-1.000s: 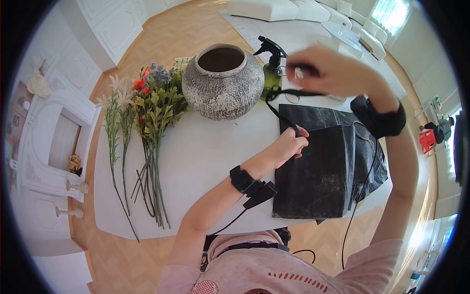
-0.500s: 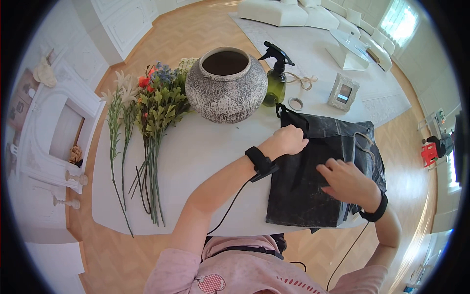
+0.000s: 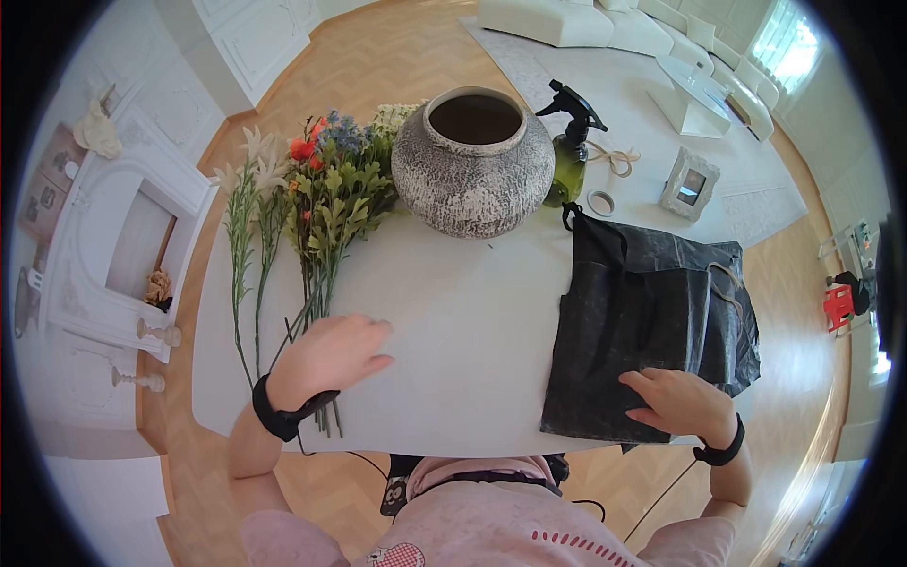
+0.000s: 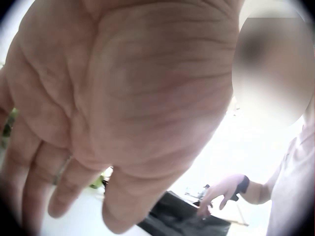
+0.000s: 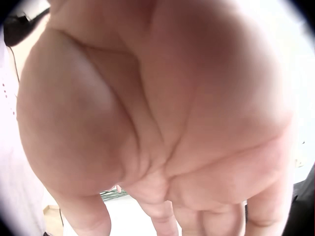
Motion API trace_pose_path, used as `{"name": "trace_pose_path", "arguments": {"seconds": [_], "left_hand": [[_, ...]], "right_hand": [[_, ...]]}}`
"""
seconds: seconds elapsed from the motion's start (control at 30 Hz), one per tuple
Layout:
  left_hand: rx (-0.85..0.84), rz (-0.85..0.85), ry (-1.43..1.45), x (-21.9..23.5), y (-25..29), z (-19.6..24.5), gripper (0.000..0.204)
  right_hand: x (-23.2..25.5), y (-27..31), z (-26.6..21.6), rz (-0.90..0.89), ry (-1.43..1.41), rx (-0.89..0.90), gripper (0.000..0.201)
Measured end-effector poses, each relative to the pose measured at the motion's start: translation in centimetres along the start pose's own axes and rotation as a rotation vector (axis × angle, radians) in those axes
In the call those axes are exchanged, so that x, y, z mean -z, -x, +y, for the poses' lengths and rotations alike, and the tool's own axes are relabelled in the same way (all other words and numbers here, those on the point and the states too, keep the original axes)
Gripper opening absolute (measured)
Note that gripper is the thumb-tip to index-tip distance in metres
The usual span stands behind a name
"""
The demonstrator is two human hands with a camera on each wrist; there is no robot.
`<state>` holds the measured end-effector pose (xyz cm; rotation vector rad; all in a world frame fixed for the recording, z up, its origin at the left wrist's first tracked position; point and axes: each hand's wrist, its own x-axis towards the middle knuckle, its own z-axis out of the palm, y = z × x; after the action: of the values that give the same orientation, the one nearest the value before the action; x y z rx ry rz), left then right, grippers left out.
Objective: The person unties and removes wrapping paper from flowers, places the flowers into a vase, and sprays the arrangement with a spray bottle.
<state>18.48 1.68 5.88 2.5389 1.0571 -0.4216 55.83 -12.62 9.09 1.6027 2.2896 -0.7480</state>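
Observation:
In the head view my left hand (image 3: pixel 331 357) is over the lower stems of the flowers (image 3: pixel 335 213), its fingers pointing right and holding nothing. The left wrist view shows its palm (image 4: pixel 142 88) with relaxed fingers. My right hand (image 3: pixel 682 404) is at the lower part of the black bag (image 3: pixel 605 340), fingers loosely bent and empty; whether they touch it I cannot tell. The bag lies flat on the right of the white table (image 3: pixel 453 359). Behind, at the middle, stands the round grey textured vase (image 3: pixel 472 180), with the flowers on its left.
A green spray bottle (image 3: pixel 569 161) stands right of the vase. Beyond the bag are a roll of tape (image 3: pixel 601 202), a bundle of twine (image 3: pixel 619 161) and a grey picture frame (image 3: pixel 691 185). Long white lilies (image 3: pixel 255 165) lie at the left.
My left hand has let go of the bag's black strap and moved left to the flower stems. My right hand has come down from beside the spray bottle to the bag's lower part.

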Motion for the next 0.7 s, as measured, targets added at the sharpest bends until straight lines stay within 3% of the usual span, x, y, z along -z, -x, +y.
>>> {"name": "trace_pose_path", "arguments": {"seconds": [0.03, 0.07, 0.13, 0.23, 0.3, 0.4, 0.53, 0.6, 0.7], "left_hand": [[0.149, 0.117, -0.083, -0.4, 0.6, -1.4, 0.03], [0.154, 0.116, -0.082, -0.5, 0.7, -2.6, 0.03], [0.55, 0.252, -0.131, -0.8, 0.8, -4.7, 0.033], [0.643, 0.239, -0.059, -2.0, 0.1, -6.0, 0.037], [0.675, 0.217, -0.052, -3.4, -0.8, -7.0, 0.042], [0.663, 0.448, -0.065, -5.2, -1.7, -7.7, 0.069], [0.74, 0.393, 0.111, -6.2, -1.9, -8.1, 0.076], [0.606, 0.485, -0.021, -9.2, -2.4, -9.3, 0.079], [0.632, 0.468, 0.029, -9.9, -2.4, -9.2, 0.075]], "right_hand": [[0.2, -0.1, 0.3, 0.001, -0.001, 0.003, 0.038], [0.6, -0.3, 0.5, 0.031, -0.017, 0.003, 0.038], [1.9, -1.4, 0.4, 0.062, -0.012, 0.004, 0.039], [4.6, -3.8, -1.2, 0.048, 0.012, -0.003, 0.039], [5.6, -5.2, -2.0, 0.052, 0.045, 0.042, 0.04], [6.2, -6.6, -2.5, 0.009, 0.013, 0.136, 0.04], [6.0, -7.4, -2.2, -0.047, 0.005, 0.158, 0.04], [5.8, -7.4, -1.9, -0.037, 0.0, 0.167, 0.04], [5.8, -7.3, -1.6, -0.059, -0.033, 0.13, 0.04]]}}
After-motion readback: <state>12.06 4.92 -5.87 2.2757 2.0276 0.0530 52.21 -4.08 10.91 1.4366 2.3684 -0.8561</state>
